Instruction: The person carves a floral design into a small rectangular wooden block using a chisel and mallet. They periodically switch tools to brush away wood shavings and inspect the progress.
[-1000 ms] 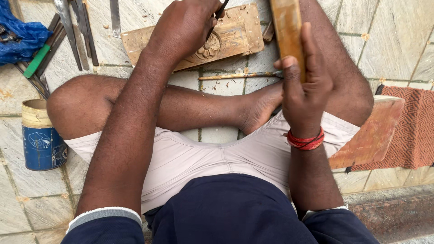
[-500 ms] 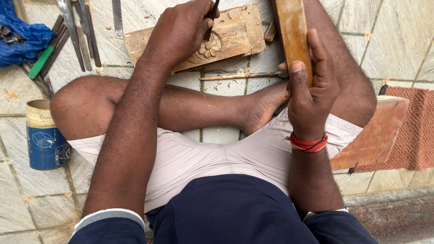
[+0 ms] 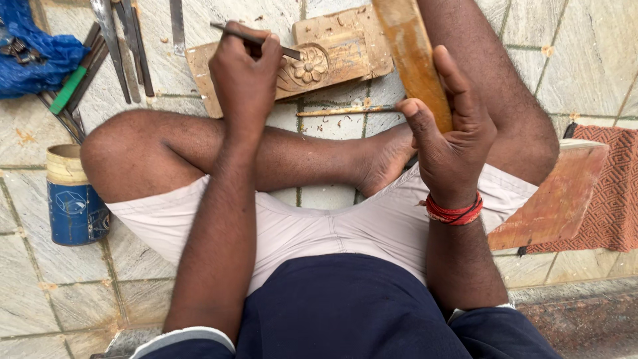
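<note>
My left hand grips a thin metal chisel, its tip resting on a carved flower in a pale wooden block on the floor. In my right hand is a long wooden mallet, held upright above the block's right end. I sit cross-legged, my knees on either side of the block. A red thread band circles my right wrist.
Several metal chisels and files lie at the upper left beside a blue cloth. A blue tin stands left of my knee. A loose thin tool lies below the block. At right are a wooden slab and a red mat.
The view has tilted, so the block sits lower in the frame. My left hand has turned, and the chisel and carved flower are now exposed. The mallet hand stays raised.
</note>
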